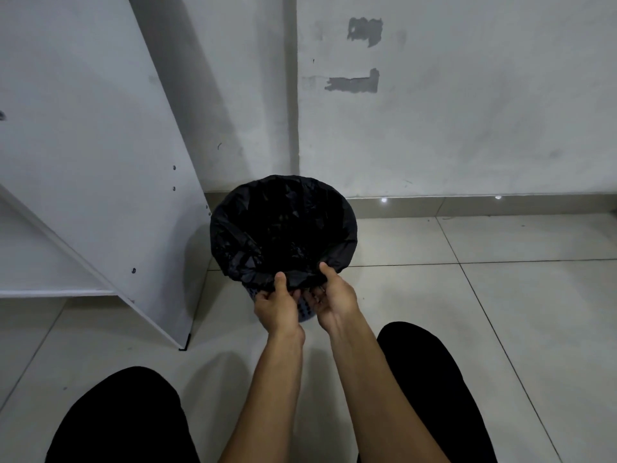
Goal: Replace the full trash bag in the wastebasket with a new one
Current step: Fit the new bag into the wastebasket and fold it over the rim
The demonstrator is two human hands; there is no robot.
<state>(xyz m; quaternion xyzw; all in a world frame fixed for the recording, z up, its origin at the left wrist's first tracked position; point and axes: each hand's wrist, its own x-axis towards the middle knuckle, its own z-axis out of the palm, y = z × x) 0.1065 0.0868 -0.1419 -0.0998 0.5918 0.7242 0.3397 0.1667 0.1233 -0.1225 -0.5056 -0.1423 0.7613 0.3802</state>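
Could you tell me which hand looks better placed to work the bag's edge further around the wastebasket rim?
Probably either. The left hand and right hand both pinch the black trash bag at the near rim of the wastebasket, each nearer its own side.

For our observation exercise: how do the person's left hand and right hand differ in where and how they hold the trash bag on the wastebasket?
The left hand sits lower and nearer the white shelf unit; the right hand sits slightly higher, on the tiled-floor side.
The left thumb stands almost upright on the trash bag; the right thumb leans inward.
Both take a grip on the bag's near folded edge, thumbs on top, fingers curled beneath against the wastebasket.
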